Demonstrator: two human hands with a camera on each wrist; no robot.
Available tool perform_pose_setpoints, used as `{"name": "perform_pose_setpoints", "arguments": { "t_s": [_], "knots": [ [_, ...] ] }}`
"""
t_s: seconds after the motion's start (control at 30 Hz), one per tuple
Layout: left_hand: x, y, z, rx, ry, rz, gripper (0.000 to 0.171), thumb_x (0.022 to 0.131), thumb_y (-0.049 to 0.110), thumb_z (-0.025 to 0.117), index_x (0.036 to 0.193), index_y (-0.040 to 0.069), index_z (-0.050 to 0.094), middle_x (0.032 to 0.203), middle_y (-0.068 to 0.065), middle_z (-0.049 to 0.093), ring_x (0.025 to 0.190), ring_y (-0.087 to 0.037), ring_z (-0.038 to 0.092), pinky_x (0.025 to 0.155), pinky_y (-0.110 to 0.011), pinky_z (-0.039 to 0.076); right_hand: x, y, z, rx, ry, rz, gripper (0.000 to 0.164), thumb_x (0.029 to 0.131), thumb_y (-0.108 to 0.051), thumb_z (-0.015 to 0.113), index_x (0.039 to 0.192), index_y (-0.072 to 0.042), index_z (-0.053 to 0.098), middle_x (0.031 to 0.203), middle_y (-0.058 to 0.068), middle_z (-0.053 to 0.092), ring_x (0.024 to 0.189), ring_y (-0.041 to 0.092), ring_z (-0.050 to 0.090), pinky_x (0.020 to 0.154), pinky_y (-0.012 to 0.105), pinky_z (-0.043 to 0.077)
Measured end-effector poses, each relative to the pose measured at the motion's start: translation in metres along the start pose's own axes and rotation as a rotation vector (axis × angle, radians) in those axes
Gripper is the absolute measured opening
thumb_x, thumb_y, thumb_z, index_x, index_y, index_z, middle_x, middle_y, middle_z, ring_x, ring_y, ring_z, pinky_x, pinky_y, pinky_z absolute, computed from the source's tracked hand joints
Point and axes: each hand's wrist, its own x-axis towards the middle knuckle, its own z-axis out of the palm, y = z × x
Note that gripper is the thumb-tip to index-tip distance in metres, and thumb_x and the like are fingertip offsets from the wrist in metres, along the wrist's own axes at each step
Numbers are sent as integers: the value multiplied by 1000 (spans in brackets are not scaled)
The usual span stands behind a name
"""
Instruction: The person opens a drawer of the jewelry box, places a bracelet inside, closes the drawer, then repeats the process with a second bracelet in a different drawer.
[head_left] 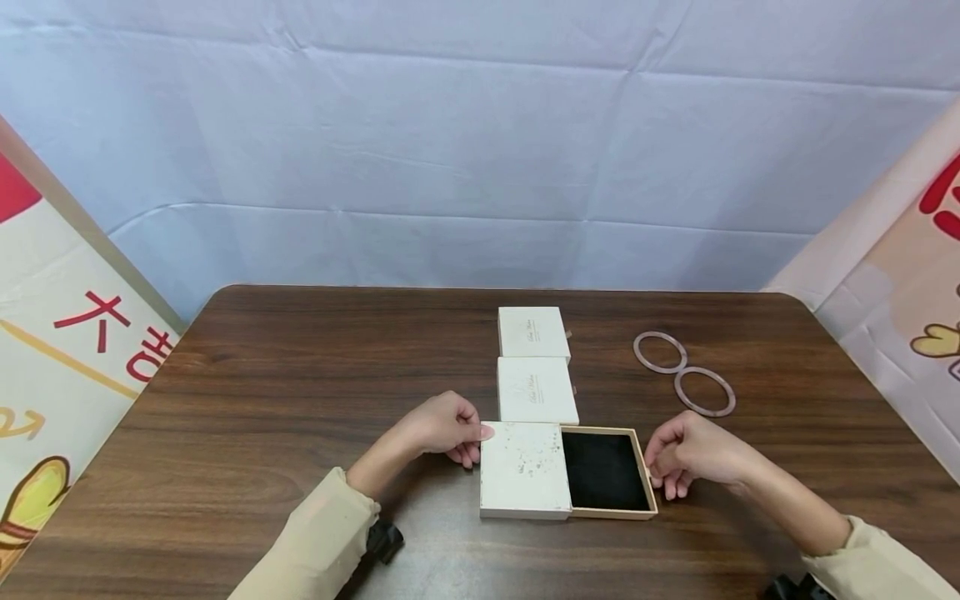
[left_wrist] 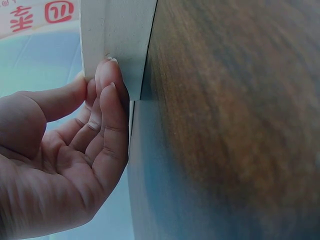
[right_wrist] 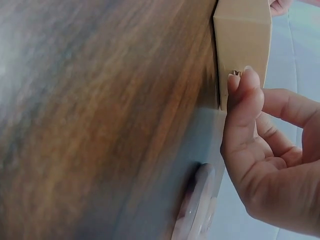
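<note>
"One dark brown wood-grain bench carries it all, and nearest us sits a speckled white cardboard box, half open!"

"Its tan-walled drawer sticks out to the right, black lining showing. Neighbours?"

"Two closed white cardboard boxes in a row behind. The nearer crowds the open box's back edge, so sideways looks the drawer's free direction."

"And the hands?"

"Left hand pinches the box's left edge, thumb on top. An anchor, I'd say, so the box doesn't follow its drawer. Right hand works the opposite end, fingertips pinched together."

"Anything in its way?"

"Two pinkish round rings, edge to edge beyond that hand; off the drawer's line, by my reading."

"Smallest of all?"

"The little tan tab in that right grip: handy purchase, I'd guess, on a flat drawer end!"
</note>
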Motion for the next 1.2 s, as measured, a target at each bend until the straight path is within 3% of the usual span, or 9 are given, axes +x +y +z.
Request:
{"name": "perform_pose_setpoints", "arguments": {
  "t_s": [0.3,0.5,0.8,0.97,1.07,1.2],
  "knots": [
    [0,1,0,-1,0,1,26,89,11,60,67,-3,58,54,-7,58,49,-13,59,51,-29,52,-1,-6,-6,-3,-32,-18,16,77,8,49,88,19,54,71,14,60,54,16,59,47,27,50],
    [-1,1,0,-2,2,-9,27,89,12,61,67,-3,58,55,-7,59,49,-13,59,51,-28,52,-4,-12,-16,-45,-8,-60,18,81,6,52,94,18,55,77,17,63,60,19,61,52,32,52],
    [-1,1,0,0,-1,-3,27,89,11,60,66,-3,58,54,-7,58,49,-13,59,51,-28,52,-12,-17,-38,-57,93,-95,27,86,0,56,102,21,51,83,15,65,71,19,63,59,35,53],
    [0,0,1,-3,-6,2,27,89,12,60,66,-3,58,54,-7,58,48,-13,58,51,-28,52,-16,-15,-52,-75,156,-140,23,87,0,58,104,15,53,85,10,66,75,16,64,62,35,53],
    [1,-1,1,-5,-9,8,27,89,11,60,66,-3,57,54,-7,58,48,-13,58,51,-28,52,-17,-11,-59,-81,205,-135,22,88,-1,58,105,13,54,86,8,67,76,16,64,63,34,53],
    [2,-2,1,3,-8,9,28,89,12,60,66,-3,58,54,-7,58,48,-12,58,50,-28,52,-17,-6,-64,-121,266,-103,31,88,-2,59,109,18,49,88,7,66,76,14,63,65,33,53]
  ]
}}
